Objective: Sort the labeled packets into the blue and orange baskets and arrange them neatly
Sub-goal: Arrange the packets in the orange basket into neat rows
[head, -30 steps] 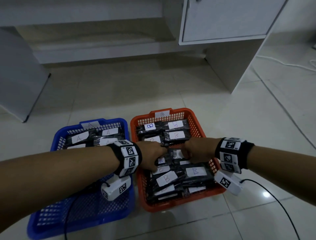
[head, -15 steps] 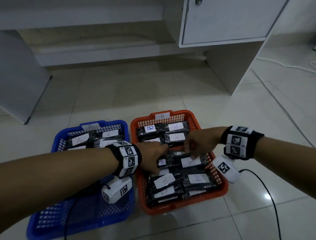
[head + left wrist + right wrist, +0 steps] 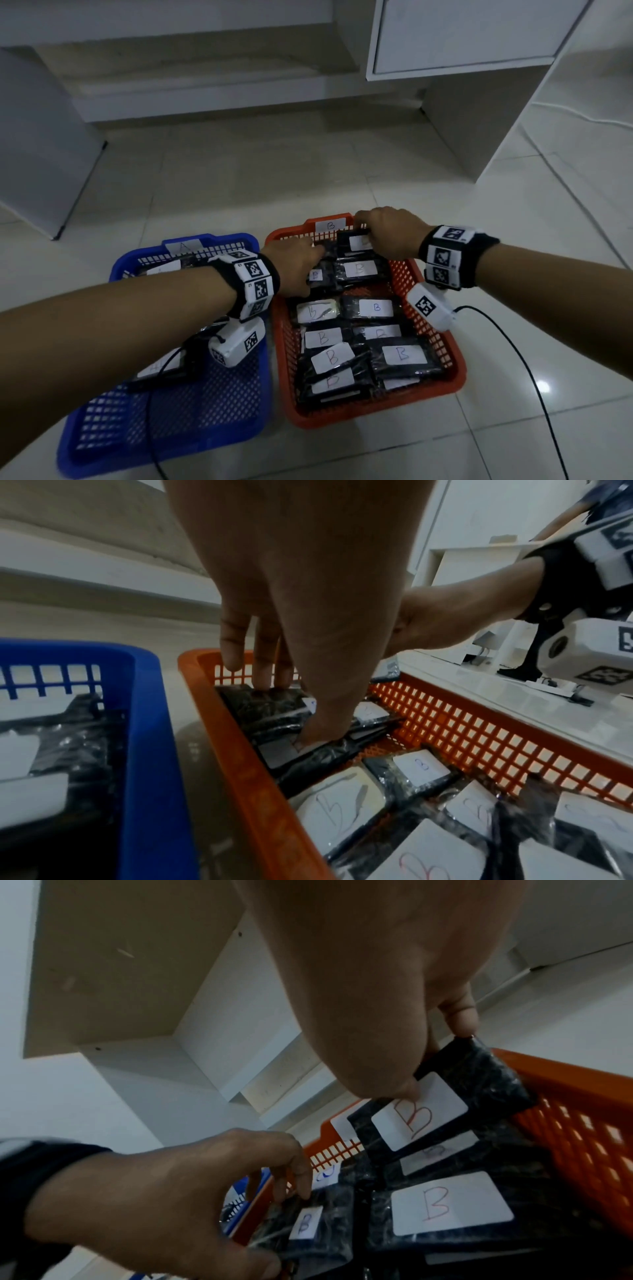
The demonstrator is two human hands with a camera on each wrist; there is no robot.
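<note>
The orange basket (image 3: 376,416), tagged B, holds several black packets with white B labels. At its far right corner my right hand (image 3: 363,233) pinches a B packet (image 3: 419,1114) tilted up against the back wall, thumb on the label. My left hand (image 3: 308,270) is at the far left, fingers and thumb curled round another black B packet (image 3: 274,710) lying on the stack. The blue basket (image 3: 154,459), tagged A, stands to the left with A packets (image 3: 164,267) at its far end, partly hidden by my left forearm.
Both baskets stand side by side on a pale tiled floor (image 3: 239,178). A white cabinet (image 3: 479,113) rises behind on the right, a grey panel (image 3: 34,154) on the left. A black cable (image 3: 513,356) trails from my right wrist across the floor.
Both hands moved from the middle of the orange basket to its far end. The right hand carried a B packet to the far right corner.
</note>
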